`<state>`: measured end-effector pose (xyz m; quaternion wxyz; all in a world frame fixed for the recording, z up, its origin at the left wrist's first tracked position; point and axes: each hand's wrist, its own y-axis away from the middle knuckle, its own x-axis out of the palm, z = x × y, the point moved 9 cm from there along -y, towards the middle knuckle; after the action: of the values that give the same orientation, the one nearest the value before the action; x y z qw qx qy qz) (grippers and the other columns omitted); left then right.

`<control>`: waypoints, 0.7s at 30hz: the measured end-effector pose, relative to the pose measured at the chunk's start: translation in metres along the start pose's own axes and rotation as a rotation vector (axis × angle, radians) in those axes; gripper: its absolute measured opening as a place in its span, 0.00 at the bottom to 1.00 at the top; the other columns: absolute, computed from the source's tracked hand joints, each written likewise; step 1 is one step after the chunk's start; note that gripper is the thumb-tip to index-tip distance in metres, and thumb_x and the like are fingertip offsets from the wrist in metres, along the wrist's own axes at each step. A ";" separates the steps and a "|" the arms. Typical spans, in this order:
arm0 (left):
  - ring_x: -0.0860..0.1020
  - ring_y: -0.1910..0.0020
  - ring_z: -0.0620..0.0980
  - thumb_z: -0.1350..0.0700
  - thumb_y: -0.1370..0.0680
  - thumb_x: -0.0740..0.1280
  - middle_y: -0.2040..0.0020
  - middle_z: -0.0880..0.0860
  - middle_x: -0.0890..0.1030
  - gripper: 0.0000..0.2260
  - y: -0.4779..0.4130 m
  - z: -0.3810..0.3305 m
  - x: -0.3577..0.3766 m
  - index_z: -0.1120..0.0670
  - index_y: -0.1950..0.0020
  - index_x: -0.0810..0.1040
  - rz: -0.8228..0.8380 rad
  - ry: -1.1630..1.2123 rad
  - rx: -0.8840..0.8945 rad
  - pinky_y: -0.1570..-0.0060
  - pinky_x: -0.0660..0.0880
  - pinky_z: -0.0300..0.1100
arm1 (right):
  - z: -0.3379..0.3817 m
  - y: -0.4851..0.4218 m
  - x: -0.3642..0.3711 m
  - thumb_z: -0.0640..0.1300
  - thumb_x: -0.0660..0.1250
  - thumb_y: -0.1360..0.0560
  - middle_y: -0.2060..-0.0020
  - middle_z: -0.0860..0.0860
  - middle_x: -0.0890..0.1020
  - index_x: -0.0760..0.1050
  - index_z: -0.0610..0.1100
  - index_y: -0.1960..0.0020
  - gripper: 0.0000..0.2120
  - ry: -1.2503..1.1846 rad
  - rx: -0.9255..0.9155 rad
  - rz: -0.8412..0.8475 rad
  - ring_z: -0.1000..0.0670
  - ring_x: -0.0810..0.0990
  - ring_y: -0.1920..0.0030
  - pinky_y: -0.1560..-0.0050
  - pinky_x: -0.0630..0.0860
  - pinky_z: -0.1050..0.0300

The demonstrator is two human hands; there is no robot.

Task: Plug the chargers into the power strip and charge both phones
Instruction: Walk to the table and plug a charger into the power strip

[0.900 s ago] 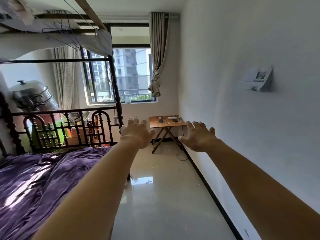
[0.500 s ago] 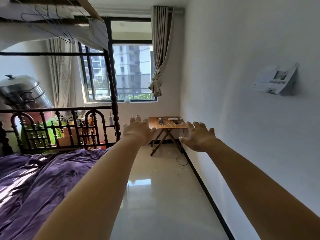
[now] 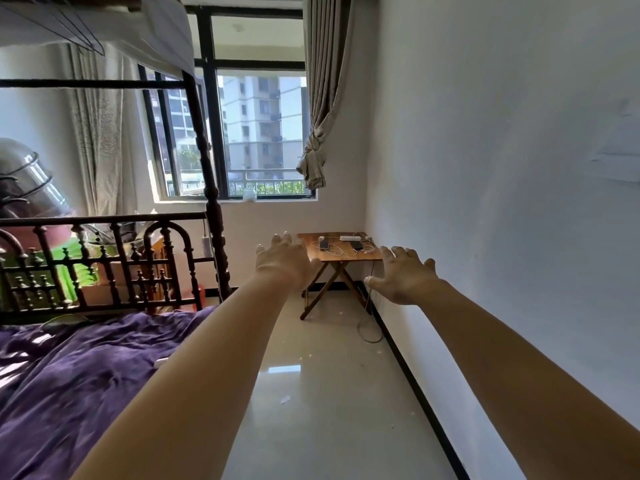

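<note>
Approach step, judging by distance. Both hands, left (image 3: 282,263) and right (image 3: 403,277), outstretched mid-frame, spread, empty. Strip (image 3: 349,238), phones (image 3: 323,244), cables on surface (image 3: 313,252) far ahead, centre-right. Next: walk closer, reach chargers.

2 bare arms are held straight out in front of the body, side by side and well apart. The left hand (image 3: 284,264) is seen from the back, with its fingers spread a little and pointed forward. The right hand (image 3: 406,276) is also seen from the back, fingers spread wide and thumb stuck out to the side. Nothing is held in either hand.
</note>
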<state>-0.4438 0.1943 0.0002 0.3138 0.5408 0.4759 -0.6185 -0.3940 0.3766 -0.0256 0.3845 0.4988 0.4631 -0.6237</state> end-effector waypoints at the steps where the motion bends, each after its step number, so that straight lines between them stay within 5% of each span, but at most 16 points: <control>1: 0.52 0.23 0.57 0.42 0.20 0.54 0.22 0.57 0.55 0.28 -0.020 0.003 0.005 0.54 0.23 0.57 0.005 0.001 0.009 0.29 0.54 0.58 | 0.001 -0.020 0.004 0.61 0.58 0.24 0.24 0.45 0.54 0.48 0.46 0.24 0.36 -0.005 0.004 0.000 0.44 0.52 0.25 0.30 0.53 0.38; 21: 0.58 0.26 0.59 0.45 0.20 0.54 0.24 0.59 0.60 0.26 -0.393 0.023 0.117 0.54 0.24 0.60 0.061 0.011 0.013 0.29 0.59 0.58 | -0.031 -0.388 0.081 0.58 0.59 0.24 0.24 0.45 0.56 0.48 0.47 0.24 0.36 -0.005 0.053 0.009 0.44 0.54 0.26 0.30 0.54 0.39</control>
<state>-0.8329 0.3252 -0.0155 0.3264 0.5605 0.4568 -0.6088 -0.7675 0.5121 -0.0318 0.3750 0.5092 0.4434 -0.6352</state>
